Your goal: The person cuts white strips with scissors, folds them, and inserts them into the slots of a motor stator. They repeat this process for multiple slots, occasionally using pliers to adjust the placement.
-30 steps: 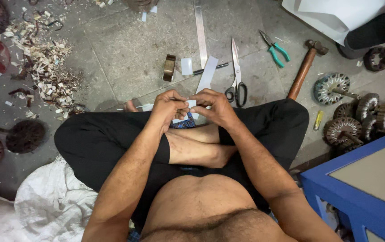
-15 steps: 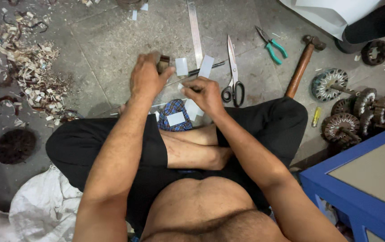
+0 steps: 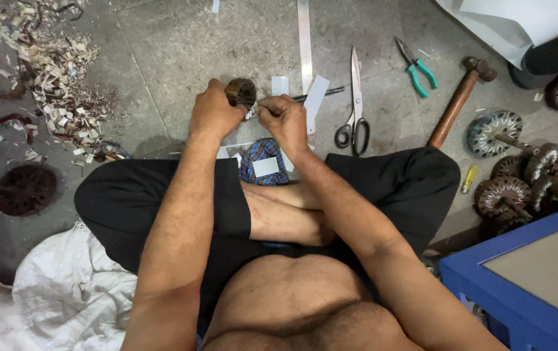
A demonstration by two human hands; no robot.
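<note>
Both hands moved forward, left hand (image 3: 212, 112) fingers wrapped around dark round part (image 3: 242, 92), right hand (image 3: 285, 120) pinching beside it

Counts: one pair of scissors (image 3: 354, 104), one pair of pliers (image 3: 415, 67), one hammer (image 3: 455, 103), two hands (image 3: 214, 112).

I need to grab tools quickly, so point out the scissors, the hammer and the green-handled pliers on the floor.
scissors (image 3: 355, 97): head view, on the closed blades above the black handle loops.
hammer (image 3: 453, 110): head view, on the middle of the wooden handle.
green-handled pliers (image 3: 420, 75): head view, on the green grips near the pivot.
</note>
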